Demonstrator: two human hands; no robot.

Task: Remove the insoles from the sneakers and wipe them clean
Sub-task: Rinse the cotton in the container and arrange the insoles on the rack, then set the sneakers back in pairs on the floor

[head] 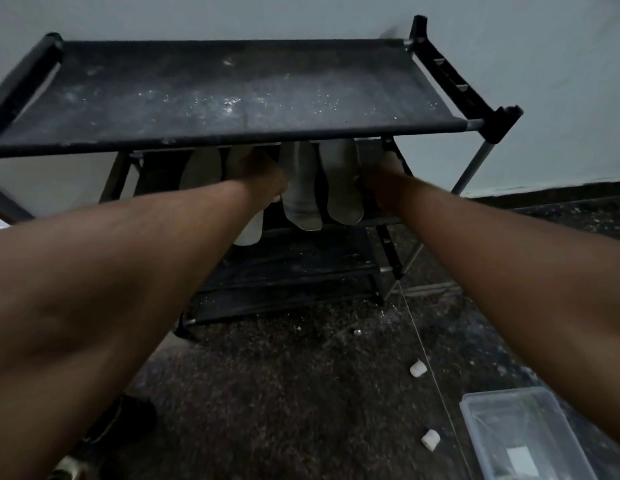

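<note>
- The shoe rack [488,123] stands against the wall. Its dusty top shelf [232,95] carries nothing, and it hides most of the tier beneath.
- A clear plastic box [519,438] sits on the floor at lower right, probably kept near for wiping supplies.
- A dark shoe [125,420] lies at lower left, possibly one of the sneakers.
- The pale insoles [299,188] lie side by side on the second tier, with their ends hanging over its front rail. They are already out of the shoes, apparently spread apart to air or dry.
- The left hand [263,178] rests on one insole, and the right hand [381,181] reaches just beside the rightmost one. The picture is dim and blurred, so I cannot tell whether the fingers of either hand curl or lie flat.
- White scraps [418,368] lie scattered on the floor.
</note>
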